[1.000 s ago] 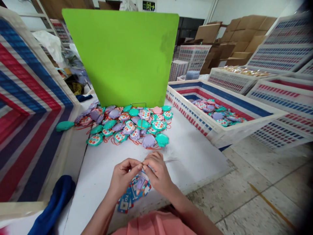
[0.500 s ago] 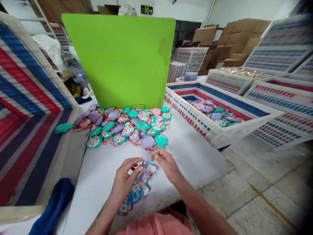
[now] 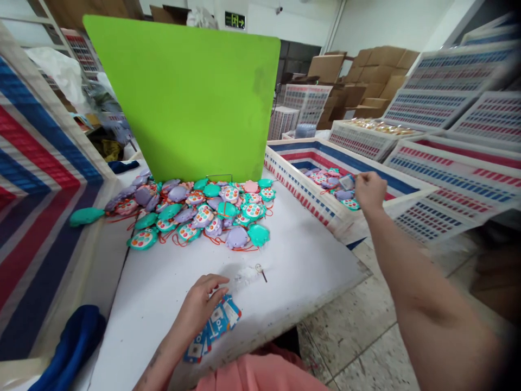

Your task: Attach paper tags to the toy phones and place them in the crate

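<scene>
My left hand (image 3: 199, 304) rests on a fanned stack of blue printed cards (image 3: 215, 324) at the near edge of the white table (image 3: 301, 255), fingers loosely curled over the cards. My right hand (image 3: 369, 190) is stretched out to the right over a striped crate (image 3: 321, 198), fingers closed on a small packaged toy (image 3: 347, 182) above other toys lying in that crate. A pile of teal, purple and pink toy phones (image 3: 195, 209) with red cords covers the far part of the table. A small metal key-like piece (image 3: 260, 270) lies on the table in front of my left hand.
A green board (image 3: 187, 98) stands upright behind the pile. A large striped crate (image 3: 36, 179) leans at the left, with blue cloth (image 3: 69, 347) below it. More striped crates (image 3: 448, 136) and cardboard boxes (image 3: 366, 65) fill the right and back. Tiled floor (image 3: 366, 336) lies right of the table.
My right hand left the spot in front of me and carried the packaged toy out to the crate on the right. My left hand dropped onto the card stack.
</scene>
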`<state>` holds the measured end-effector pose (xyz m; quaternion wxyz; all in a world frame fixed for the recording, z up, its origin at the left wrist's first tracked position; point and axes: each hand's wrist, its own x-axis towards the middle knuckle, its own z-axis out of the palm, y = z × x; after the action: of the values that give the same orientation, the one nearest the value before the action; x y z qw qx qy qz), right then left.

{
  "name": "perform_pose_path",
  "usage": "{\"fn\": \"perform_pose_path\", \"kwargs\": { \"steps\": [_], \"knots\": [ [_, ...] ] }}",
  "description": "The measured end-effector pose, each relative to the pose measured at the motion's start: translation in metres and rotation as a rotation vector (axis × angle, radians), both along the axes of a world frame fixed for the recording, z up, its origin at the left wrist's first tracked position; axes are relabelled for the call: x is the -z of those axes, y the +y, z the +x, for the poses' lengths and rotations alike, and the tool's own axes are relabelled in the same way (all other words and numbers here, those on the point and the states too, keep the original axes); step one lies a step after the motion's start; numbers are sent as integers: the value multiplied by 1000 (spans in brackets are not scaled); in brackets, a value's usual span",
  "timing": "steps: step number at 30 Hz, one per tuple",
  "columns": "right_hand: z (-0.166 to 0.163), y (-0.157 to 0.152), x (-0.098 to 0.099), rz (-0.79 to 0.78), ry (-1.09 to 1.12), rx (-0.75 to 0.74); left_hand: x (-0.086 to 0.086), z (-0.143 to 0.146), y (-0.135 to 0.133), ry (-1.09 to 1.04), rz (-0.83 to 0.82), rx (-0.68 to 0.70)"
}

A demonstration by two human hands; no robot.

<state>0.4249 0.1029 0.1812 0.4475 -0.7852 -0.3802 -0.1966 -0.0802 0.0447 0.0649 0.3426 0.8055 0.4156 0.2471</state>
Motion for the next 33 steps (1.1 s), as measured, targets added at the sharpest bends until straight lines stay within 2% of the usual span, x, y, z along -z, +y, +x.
{"fn": "perform_pose_path", "kwargs": {
  "steps": [3,5,8,13,16,18,23,27,33],
  "knots": [
    [3,1,7,-29,-20,-9,3,-1,3,53,-15,-5],
    [-18,0,20,-46,-36,-93,7,-1,6,90,-18,-14],
    [-81,-9,50,-50,21,-351,14,1,14,132,5,-17],
    [-219,-33,114,-101,333,-812,21,13,26,259,42,-51],
    [-282,-41,150,-88,584,-951,23,23,29,318,19,-21],
    [-307,-43,169,-88,736,-1022,25,29,28,336,3,31],
    [-322,-44,190,-119,869,-1094,35,40,24,402,26,75],
    [-318,-44,193,-108,875,-1113,39,41,26,407,20,59],
    [-319,-48,188,-190,788,-1128,36,37,25,368,12,75]
  ]
}}
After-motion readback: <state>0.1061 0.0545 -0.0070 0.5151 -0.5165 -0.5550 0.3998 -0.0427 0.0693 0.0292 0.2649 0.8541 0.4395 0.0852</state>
